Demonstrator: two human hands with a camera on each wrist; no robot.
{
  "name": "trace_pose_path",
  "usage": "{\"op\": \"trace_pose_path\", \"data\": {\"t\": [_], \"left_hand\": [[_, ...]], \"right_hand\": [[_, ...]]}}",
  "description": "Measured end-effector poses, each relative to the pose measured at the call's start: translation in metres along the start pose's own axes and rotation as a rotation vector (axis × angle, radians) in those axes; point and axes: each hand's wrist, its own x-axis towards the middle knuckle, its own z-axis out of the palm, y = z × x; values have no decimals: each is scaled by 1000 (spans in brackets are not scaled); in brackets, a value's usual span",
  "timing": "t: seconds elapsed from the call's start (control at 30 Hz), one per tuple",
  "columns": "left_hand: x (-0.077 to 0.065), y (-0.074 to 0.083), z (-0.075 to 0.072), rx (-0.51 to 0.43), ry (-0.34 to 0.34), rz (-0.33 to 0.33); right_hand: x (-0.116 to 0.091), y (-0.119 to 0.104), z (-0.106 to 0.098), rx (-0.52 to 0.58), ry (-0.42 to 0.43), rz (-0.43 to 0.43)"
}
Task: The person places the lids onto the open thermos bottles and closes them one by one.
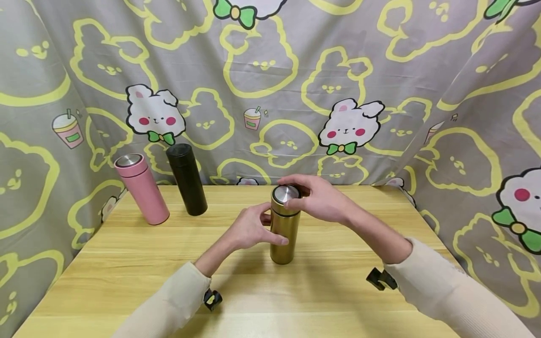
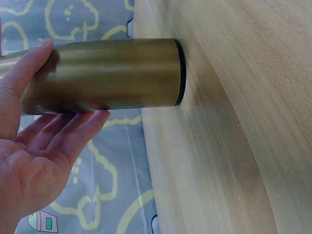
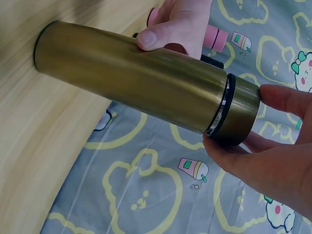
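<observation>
A gold thermos bottle (image 1: 283,251) stands upright on the wooden table. My left hand (image 1: 248,228) grips its body, thumb across the near side and fingers behind. In the left wrist view, that hand (image 2: 39,161) reaches round the bottle (image 2: 122,73), whose black-edged base meets the tabletop. The thumb and fingers of my right hand (image 1: 323,199) hold the silver-topped lid (image 1: 284,192). From the right wrist view, the lid (image 3: 243,112) sits slightly tilted, with a narrow gap and a shiny neck showing between it and the body (image 3: 126,73); my right hand (image 3: 278,165) pinches its sides.
A pink thermos bottle (image 1: 143,192) with a silver-topped lid stands at the back left of the table (image 1: 139,281). Beside it is a black bottle (image 1: 188,180). A grey curtain (image 1: 270,70) with rabbit prints hangs behind and along both sides.
</observation>
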Motion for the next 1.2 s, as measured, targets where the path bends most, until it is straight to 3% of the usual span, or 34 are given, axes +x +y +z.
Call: {"op": "trace_pose_path", "data": {"t": [0.33, 0.67, 1.0, 1.2], "left_hand": [[0, -1, -1, 8, 1, 23], [0, -1, 0, 7, 4, 22], [0, -1, -1, 6, -5, 24], [0, -1, -1, 5, -4, 22]], "right_hand": [[-1, 3, 1, -50, 47, -19], [0, 6, 8, -99, 176, 75], [-2, 4, 9, -104, 160, 40], [-4, 2, 3, -21, 117, 0]]}}
